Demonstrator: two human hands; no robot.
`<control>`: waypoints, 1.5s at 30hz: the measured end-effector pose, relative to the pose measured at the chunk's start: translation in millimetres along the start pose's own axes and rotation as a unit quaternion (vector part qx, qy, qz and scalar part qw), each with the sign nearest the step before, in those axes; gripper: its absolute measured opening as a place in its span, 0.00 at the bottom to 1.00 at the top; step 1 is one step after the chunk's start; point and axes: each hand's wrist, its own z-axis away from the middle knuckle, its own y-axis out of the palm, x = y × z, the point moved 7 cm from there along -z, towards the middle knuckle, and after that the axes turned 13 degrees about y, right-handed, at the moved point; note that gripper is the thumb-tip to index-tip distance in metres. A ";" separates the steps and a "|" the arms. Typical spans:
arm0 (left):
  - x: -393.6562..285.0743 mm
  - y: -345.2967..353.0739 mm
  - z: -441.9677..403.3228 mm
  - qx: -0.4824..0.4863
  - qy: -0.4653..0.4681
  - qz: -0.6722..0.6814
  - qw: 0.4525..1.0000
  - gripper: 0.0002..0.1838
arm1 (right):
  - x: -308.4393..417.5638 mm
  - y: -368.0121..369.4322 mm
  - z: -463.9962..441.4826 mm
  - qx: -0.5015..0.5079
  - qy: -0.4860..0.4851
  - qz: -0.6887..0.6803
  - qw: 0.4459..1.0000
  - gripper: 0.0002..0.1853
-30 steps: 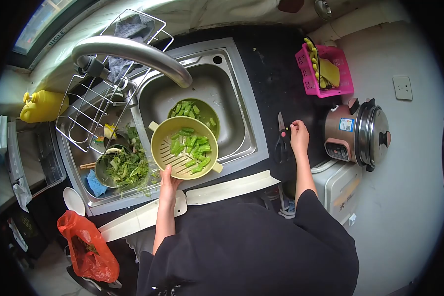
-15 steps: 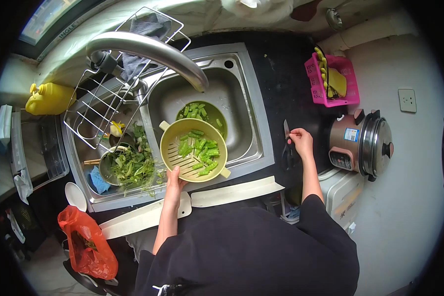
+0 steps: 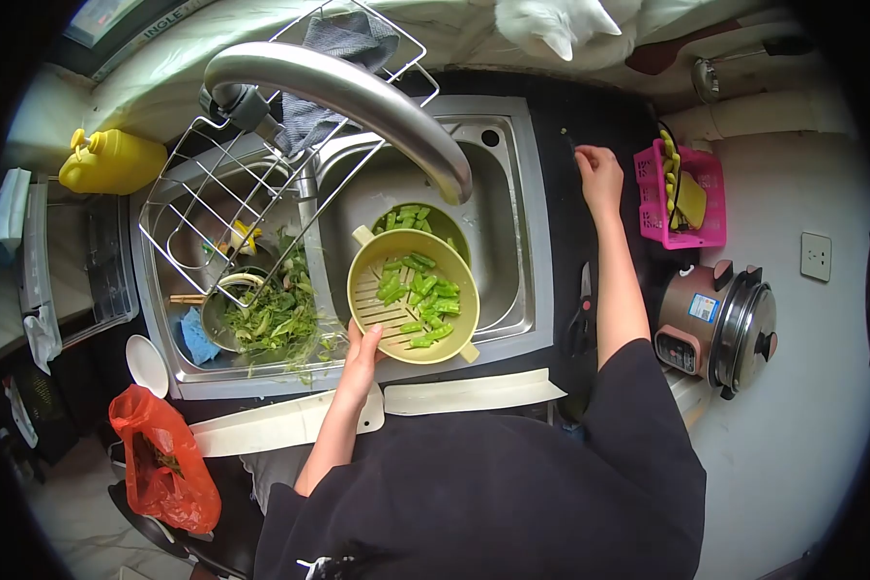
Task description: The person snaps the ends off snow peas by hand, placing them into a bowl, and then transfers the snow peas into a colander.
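My left hand grips the near rim of a yellow-green colander, thumb on the inside edge. Cut green bean-like pieces lie on its slotted base. Beneath and behind it, a matching green bowl with more pieces sits in the right sink basin. My right hand reaches over the dark counter beyond the sink's right side, its fingertips pinched together. A small dark shape shows at the fingertips; I cannot tell what it is. Kitchen scissors lie on the counter beside my right forearm.
A curved faucet arches over the sink beside a wire rack. Leafy greens fill the left basin. To the right stand a pink basket and an electric cooker. A white cat is at the back.
My right hand has moved away from the scissors, forward to the back of the counter. My left hand still holds the colander. The view has shifted, bringing more of the cat into sight.
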 end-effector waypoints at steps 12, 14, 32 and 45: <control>-7.7 2.8 1.5 -0.031 0.001 0.025 0.999 0.37 | -18.4 51.9 -66.7 0.058 0.038 0.127 0.990 0.10; -6.5 -0.1 0.4 -0.025 0.025 0.011 0.999 0.37 | -17.9 51.9 -67.1 0.065 0.016 0.131 0.989 0.10; -7.8 2.5 -4.9 -0.015 0.089 0.024 0.996 0.44 | 167.1 46.0 196.4 0.443 0.028 -0.186 0.876 0.08; -56.1 -22.2 -0.7 0.040 0.116 -0.094 0.988 0.47 | 128.3 52.3 209.3 0.474 0.120 -0.040 0.872 0.15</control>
